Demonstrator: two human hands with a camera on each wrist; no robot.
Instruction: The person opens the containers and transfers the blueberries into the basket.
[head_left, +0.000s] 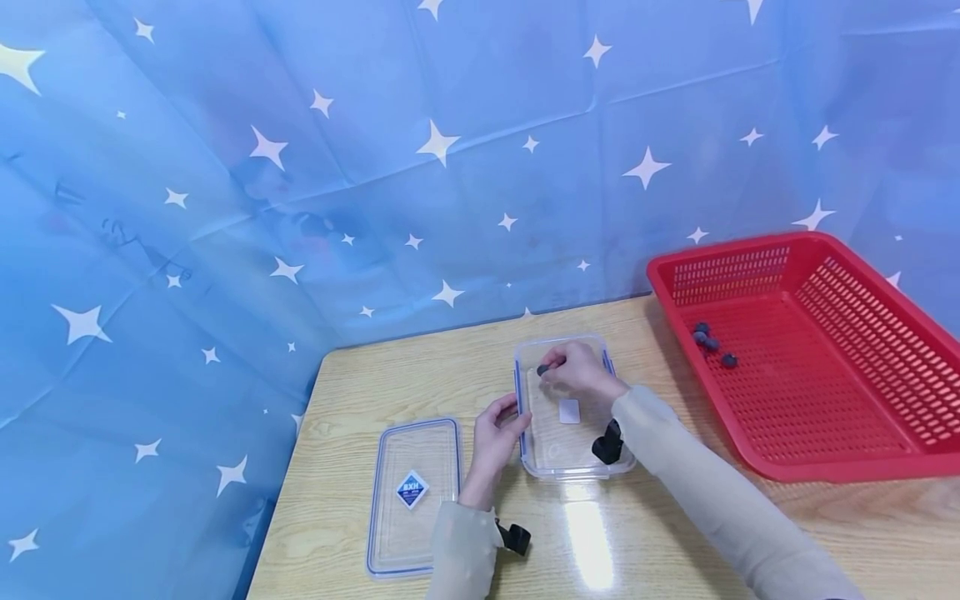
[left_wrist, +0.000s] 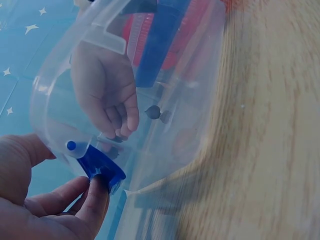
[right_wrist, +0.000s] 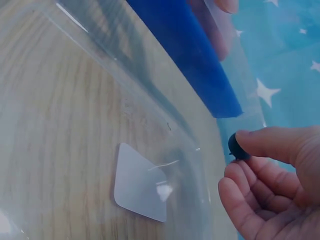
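Note:
A clear plastic box (head_left: 551,446) with blue side latches stands lidless on the table. My left hand (head_left: 495,437) grips its left side, and in the left wrist view the fingers are at a blue latch (left_wrist: 102,167). Over the inside of the box, my right hand (head_left: 577,367) pinches a small dark blueberry (right_wrist: 237,147) between thumb and fingers. Through the box's wall, the left wrist view shows another dark round berry (left_wrist: 152,112); whether it lies inside cannot be told. A white label (head_left: 569,411) shows at the box's bottom.
Several blueberries (head_left: 710,342) lie at the left of a red perforated basket (head_left: 806,471), right of the box. A clear lid (head_left: 397,542) with a blue rim lies left of my left hand. Behind the table (head_left: 345,383) hangs a blue star-patterned cloth (head_left: 375,192).

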